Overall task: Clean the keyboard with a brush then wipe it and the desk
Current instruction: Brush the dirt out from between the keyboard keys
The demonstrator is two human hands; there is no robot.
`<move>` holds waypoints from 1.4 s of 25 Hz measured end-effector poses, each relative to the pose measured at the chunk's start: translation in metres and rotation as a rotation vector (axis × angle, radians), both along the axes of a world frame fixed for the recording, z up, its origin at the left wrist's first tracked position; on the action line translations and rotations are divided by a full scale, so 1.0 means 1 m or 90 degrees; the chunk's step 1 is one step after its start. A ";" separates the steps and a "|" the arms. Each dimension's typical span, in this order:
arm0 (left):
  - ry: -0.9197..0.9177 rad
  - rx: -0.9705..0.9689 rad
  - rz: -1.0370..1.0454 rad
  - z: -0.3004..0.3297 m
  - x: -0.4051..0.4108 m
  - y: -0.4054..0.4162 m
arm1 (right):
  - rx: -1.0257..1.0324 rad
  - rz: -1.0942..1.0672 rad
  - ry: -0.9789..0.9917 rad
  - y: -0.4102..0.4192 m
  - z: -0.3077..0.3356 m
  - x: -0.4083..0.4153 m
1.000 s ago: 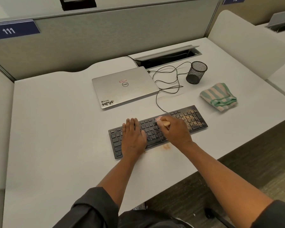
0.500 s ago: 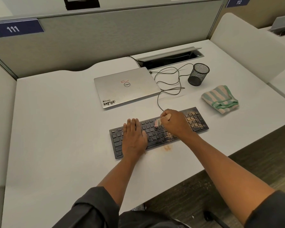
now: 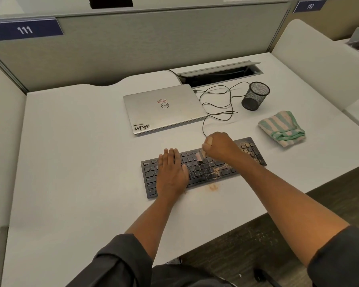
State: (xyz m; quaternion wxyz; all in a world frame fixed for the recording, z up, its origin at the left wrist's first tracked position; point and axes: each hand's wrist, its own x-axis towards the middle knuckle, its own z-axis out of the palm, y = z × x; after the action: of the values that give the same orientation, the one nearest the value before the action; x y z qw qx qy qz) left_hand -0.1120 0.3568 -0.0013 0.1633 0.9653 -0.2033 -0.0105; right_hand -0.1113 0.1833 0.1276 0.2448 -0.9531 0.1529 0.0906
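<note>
Now brush [image 3: 199, 156] gripped below right fingers [image 3: 208, 144], on keyboard [image 3: 197, 170].

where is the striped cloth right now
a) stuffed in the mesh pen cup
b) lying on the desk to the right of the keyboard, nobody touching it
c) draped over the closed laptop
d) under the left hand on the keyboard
b: the striped cloth lies bunched on the desk beyond the right end of the keyboard, untouched, while the right hand grips the brush and the left hand rests flat on the keys.
</note>
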 end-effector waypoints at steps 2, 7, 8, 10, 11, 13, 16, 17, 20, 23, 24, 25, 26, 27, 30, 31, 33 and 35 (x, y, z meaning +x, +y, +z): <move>0.000 -0.006 0.001 -0.001 0.001 0.000 | -0.010 0.025 0.084 -0.001 0.004 0.003; -0.007 -0.010 -0.003 0.000 -0.001 0.001 | 0.012 -0.020 -0.058 0.006 0.009 0.004; -0.007 -0.012 -0.003 0.000 -0.001 0.001 | 0.019 -0.014 -0.054 0.010 0.006 0.003; -0.006 -0.014 -0.004 0.000 0.000 0.001 | 0.025 0.014 0.015 0.013 0.002 0.001; -0.005 -0.012 -0.005 0.000 0.000 0.001 | 0.027 0.026 0.068 0.011 0.004 0.001; 0.000 -0.011 -0.006 0.000 0.000 0.001 | 0.037 0.031 0.119 0.006 0.011 0.003; -0.001 -0.012 -0.006 0.000 0.000 0.001 | -0.002 0.005 -0.013 0.005 0.015 0.008; 0.001 -0.014 -0.006 0.000 0.000 0.001 | -0.007 0.009 -0.037 0.008 0.014 0.007; 0.001 -0.015 -0.007 0.000 0.000 0.001 | 0.025 0.062 0.054 0.015 0.008 0.003; 0.002 -0.012 -0.008 0.001 0.000 0.002 | 0.066 0.064 0.162 0.008 0.014 0.003; 0.004 -0.011 -0.008 0.000 0.000 0.001 | 0.059 0.049 0.129 0.005 0.015 0.006; 0.004 -0.011 -0.008 0.000 0.000 0.001 | 0.041 0.032 0.071 0.003 0.016 0.008; 0.003 -0.011 -0.008 0.000 0.000 0.001 | 0.019 0.018 0.015 0.002 0.014 0.008; 0.003 -0.011 -0.006 0.000 0.000 0.001 | 0.001 0.017 -0.019 0.004 0.013 0.007; 0.006 -0.003 -0.007 0.001 0.000 0.001 | 0.008 0.050 0.038 0.006 0.007 0.001; 0.007 -0.002 -0.007 0.001 -0.001 0.001 | 0.036 0.047 0.079 0.004 0.008 0.001; 0.011 -0.003 -0.005 0.002 0.000 0.001 | 0.060 0.016 0.075 0.001 0.011 0.005; 0.012 0.003 -0.003 0.001 0.000 0.001 | 0.040 -0.024 -0.011 -0.002 0.009 0.009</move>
State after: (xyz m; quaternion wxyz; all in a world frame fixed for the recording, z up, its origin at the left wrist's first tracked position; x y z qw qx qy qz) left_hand -0.1118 0.3576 0.0001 0.1631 0.9650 -0.2041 -0.0208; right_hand -0.1023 0.1817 0.1363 0.2775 -0.9427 0.1660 0.0826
